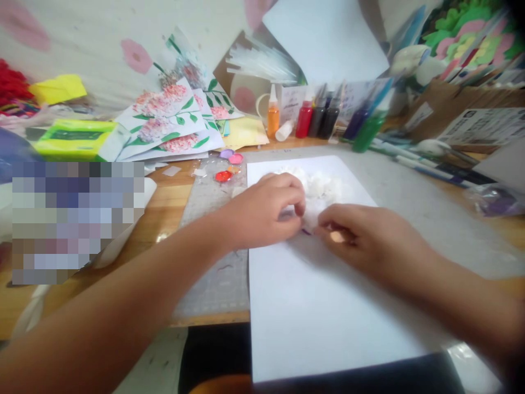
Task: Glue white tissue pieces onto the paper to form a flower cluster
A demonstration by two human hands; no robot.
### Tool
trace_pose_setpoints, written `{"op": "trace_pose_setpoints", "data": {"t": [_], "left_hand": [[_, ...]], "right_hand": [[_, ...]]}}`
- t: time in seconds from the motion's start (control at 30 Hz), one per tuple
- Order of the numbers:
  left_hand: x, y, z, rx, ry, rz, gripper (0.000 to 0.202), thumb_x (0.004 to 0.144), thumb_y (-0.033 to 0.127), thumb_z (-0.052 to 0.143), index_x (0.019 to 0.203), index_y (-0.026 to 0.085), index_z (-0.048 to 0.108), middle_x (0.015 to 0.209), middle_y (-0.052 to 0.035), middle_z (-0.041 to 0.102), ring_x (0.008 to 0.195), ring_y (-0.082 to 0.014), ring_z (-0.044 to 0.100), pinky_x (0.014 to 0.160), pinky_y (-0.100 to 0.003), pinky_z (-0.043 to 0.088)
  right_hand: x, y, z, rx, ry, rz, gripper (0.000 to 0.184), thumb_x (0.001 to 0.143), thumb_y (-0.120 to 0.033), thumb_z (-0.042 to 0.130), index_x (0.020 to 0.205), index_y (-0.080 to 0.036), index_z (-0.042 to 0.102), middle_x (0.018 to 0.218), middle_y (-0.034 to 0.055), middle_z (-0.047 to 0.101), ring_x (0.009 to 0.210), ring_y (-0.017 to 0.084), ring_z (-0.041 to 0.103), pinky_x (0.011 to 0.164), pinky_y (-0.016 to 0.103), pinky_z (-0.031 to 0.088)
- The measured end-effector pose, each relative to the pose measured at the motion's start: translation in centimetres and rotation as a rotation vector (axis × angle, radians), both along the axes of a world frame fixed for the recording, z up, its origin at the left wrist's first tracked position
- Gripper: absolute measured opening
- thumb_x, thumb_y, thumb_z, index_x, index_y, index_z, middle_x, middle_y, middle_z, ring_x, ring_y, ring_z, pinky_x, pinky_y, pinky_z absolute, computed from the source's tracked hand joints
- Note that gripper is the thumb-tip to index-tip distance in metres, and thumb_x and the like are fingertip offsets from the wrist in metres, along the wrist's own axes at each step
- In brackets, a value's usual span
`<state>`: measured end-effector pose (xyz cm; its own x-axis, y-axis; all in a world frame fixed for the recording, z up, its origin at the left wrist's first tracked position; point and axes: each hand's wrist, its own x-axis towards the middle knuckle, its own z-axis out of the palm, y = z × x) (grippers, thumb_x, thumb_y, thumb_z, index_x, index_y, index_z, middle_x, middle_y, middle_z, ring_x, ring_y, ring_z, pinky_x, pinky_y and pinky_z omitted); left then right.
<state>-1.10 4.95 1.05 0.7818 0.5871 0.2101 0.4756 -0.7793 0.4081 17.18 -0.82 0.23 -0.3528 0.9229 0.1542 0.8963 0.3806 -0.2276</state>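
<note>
1. Here's the ruffled white cluster, sitting on the upper part of a white paper sheet, which lies over the cutting mat and juts past the front edge of the bench.
2. The left hand is at the cluster's near left side, fingers curled, thumb close beneath; whether it grips anything, one cannot tell.
3. Over to the right hand, fingertips bunched at the cluster's near edge; a pinch hold there cannot be confirmed.
4. The ruffles look feather-light, soft and easily crushed, so a gentle fingertip pinch at the outer edge seems best.
5. The sheet looks thin and bendable; a flat press on its bare margin should steady it.
</note>
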Motion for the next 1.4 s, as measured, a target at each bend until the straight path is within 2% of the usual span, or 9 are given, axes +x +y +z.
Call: {"op": "trace_pose_setpoints", "data": {"t": [0.23, 0.47, 0.57, 0.67, 0.9, 1.07, 1.17, 1.27, 1.4], "left_hand": [[-1.1, -0.1, 1.2, 0.138, 0.013, -0.028, 0.011, 0.077, 0.029, 0.053, 0.076, 0.02, 0.06, 0.113, -0.0025, 0.049, 0.11, -0.0193, 0.042, 0.093, -0.033, 0.033], [-0.8, 0.2, 0.8, 0.243, -0.022, -0.048, 0.014, 0.079, 0.025, 0.05, 0.077, 0.02, 0.062, 0.107, -0.0037, 0.053, 0.103, -0.0188, 0.046, 0.088, -0.032, 0.036], [-0.9, 0.2, 1.0, 0.283, -0.039, -0.073, 0.015, 0.08, 0.023, 0.048, 0.076, 0.018, 0.062, 0.102, -0.0042, 0.056, 0.098, -0.0178, 0.049, 0.086, -0.032, 0.036], [-0.9, 0.1, 1.3, 0.276, -0.046, -0.118, 0.014, 0.08, 0.021, 0.048, 0.077, 0.017, 0.061, 0.095, -0.0044, 0.057, 0.092, -0.0161, 0.05, 0.084, -0.03, 0.037], [0.0, -1.1, 1.3, 0.039, -0.002, -0.32, 0.032, 0.076, 0.047, 0.054, 0.086, 0.016, 0.06, 0.083, -0.003, 0.058, 0.081, -0.0157, 0.051, 0.077, -0.028, 0.039], [0.7, -1.9, 0.9, -0.068, -0.074, -0.152, 0.014, 0.08, 0.027, 0.051, 0.074, 0.016, 0.058, 0.072, 0.0008, 0.057, 0.073, -0.0118, 0.052, 0.07, -0.025, 0.04], [0.6, -2.1, 0.9, -0.224, -0.132, -0.007, 0.018, 0.082, 0.029, 0.045, 0.074, 0.019, 0.057, 0.068, 0.0024, 0.057, 0.063, -0.01, 0.051, 0.057, -0.023, 0.04], [0.4, -2.1, 0.8, -0.341, -0.18, 0.044, 0.02, 0.08, 0.034, 0.047, 0.071, 0.019, 0.056, 0.062, 0.0028, 0.055, 0.057, -0.0096, 0.049, 0.048, -0.021, 0.037], [0.6, -2.1, 0.5, -0.504, -0.366, 0.05, 0.01, 0.078, 0.026, 0.052, 0.072, 0.018, 0.053, 0.062, 0.003, 0.054, 0.056, -0.0082, 0.052, 0.049, -0.02, 0.042]], "right_hand": [[0.5, -1.9, -0.1, -0.063, -0.094, 0.186, 0.014, 0.074, -0.028, 0.053, 0.086, -0.025, 0.061, 0.072, -0.0032, 0.06, 0.056, 0.011, 0.053, 0.047, 0.021, 0.032], [0.1, -2.0, -1.1, 0.205, -0.204, 0.401, 0.022, 0.083, -0.032, 0.043, 0.083, -0.02, 0.062, 0.072, 0.0024, 0.057, 0.055, 0.015, 0.05, 0.049, 0.027, 0.032], [-0.4, -1.5, -1.1, 0.21, -0.221, 0.396, 0.021, 0.083, -0.031, 0.043, 0.076, -0.018, 0.059, 0.072, 0.0029, 0.056, 0.052, 0.014, 0.048, 0.048, 0.027, 0.03], [-0.4, -1.4, -0.9, 0.108, -0.175, 0.357, 0.012, 0.08, -0.024, 0.047, 0.078, -0.019, 0.056, 0.076, 0.0017, 0.056, 0.052, 0.013, 0.048, 0.046, 0.025, 0.031], [1.1, -2.3, 0.8, 0.076, 0.176, 0.2, 0.007, 0.079, -0.015, 0.042, 0.079, -0.018, 0.048, 0.072, 0.0006, 0.052, 0.059, 0.009, 0.048, 0.051, 0.02, 0.038], [0.5, -2.1, 1.4, -0.078, 0.363, 0.078, 0.011, 0.083, -0.024, 0.04, 0.08, -0.019, 0.05, 0.069, 0.0001, 0.053, 0.059, 0.009, 0.048, 0.049, 0.019, 0.039], [0.0, -2.0, 1.1, -0.168, 0.494, -0.05, 0.018, 0.084, -0.034, 0.039, 0.086, -0.02, 0.05, 0.06, -0.0022, 0.049, 0.049, 0.008, 0.043, 0.041, 0.018, 0.034], [-0.3, -1.9, 0.9, -0.159, 0.567, -0.086, 0.021, 0.079, -0.039, 0.048, 0.085, -0.02, 0.051, 0.058, -0.0034, 0.048, 0.046, 0.006, 0.041, 0.039, 0.017, 0.031], [-0.6, -1.6, 1.1, -0.067, 0.558, -0.116, 0.018, 0.074, -0.036, 0.055, 0.072, -0.019, 0.054, 0.054, -0.0043, 0.048, 0.044, 0.005, 0.039, 0.038, 0.017, 0.026]]}}
